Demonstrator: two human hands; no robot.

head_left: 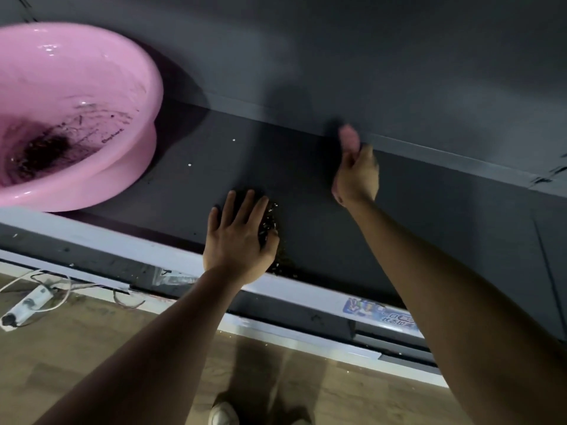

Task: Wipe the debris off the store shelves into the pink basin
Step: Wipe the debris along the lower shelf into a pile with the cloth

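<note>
On a dark shelf (306, 179), left hand (237, 237) flat, fingers (245, 204) straight, touching debris pile (271, 222), right hand (356, 176) curled round blurred pink item (349, 138) at the back, pink basin (76, 102) at left holding dark dirt (46, 151)

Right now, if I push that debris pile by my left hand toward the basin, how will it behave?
The debris pile looks like loose, light grains, so it will probably spread rather than slide as one. Stray flecks already lie near the shelf edge, so some may spill off.
</note>
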